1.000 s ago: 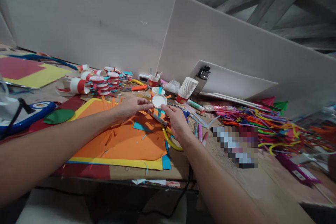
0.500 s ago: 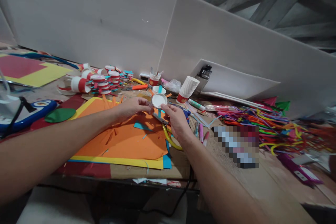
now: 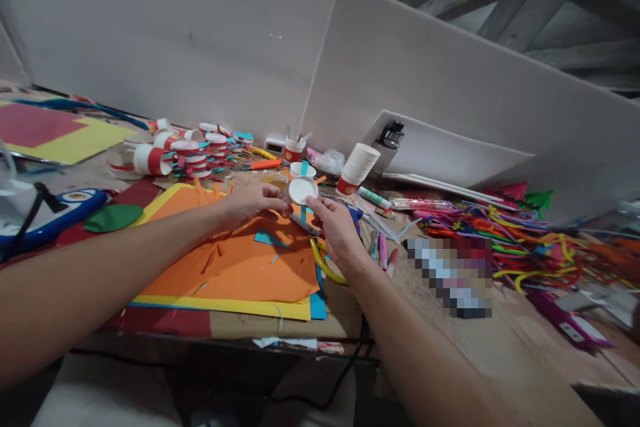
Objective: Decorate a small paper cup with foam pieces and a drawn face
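My left hand and my right hand meet over the orange paper sheets. Between their fingertips they pinch a small white paper cup bottom with blue paper strips stuck to it. Both hands have their fingers closed on its rim, the left from the left side, the right from below and to the right. Yellow-handled scissors lie on the table under my right hand. Another cut cup sits just behind the one I hold.
A stack of paper cups stands behind my hands. Cut red-and-white cup pieces crowd the back left. Coloured pipe cleaners cover the right side. Markers lie beside my right wrist. White foam boards lean along the back.
Both hands stay on the white cup piece with only slight finger shifts. The view has drifted a little.
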A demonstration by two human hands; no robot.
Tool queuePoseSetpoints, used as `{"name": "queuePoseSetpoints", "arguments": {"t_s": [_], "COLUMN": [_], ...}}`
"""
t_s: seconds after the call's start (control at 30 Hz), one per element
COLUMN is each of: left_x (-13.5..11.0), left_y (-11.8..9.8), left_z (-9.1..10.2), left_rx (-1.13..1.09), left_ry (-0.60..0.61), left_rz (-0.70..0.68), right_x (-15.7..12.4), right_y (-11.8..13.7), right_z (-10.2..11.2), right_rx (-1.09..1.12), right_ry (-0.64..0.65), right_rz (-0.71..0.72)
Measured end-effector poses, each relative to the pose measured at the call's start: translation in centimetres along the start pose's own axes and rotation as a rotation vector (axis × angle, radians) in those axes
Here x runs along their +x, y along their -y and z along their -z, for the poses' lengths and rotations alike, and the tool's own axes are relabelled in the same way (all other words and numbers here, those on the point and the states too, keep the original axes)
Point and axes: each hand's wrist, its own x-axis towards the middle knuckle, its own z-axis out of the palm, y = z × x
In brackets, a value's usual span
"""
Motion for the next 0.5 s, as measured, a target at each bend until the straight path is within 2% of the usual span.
{"name": "queuePoseSetpoints", "arguments": {"t_s": [0.33, 0.5], "left_x": [-0.44, -0.34], "left_y": [-0.63, -0.42], "left_z": [-0.42, 0.1], "left_rx": [-0.039, -0.064], "left_ry": [-0.008, 0.03], "left_rz": [0.038, 0.066], "right_x": [-0.29, -0.06], "right_y": [0.33, 0.12], "right_z": [-0.23, 0.08], "right_rx": [0.013, -0.023], "right_ry": [0.002, 0.007], "right_rz": [-0.014, 0.006]}}
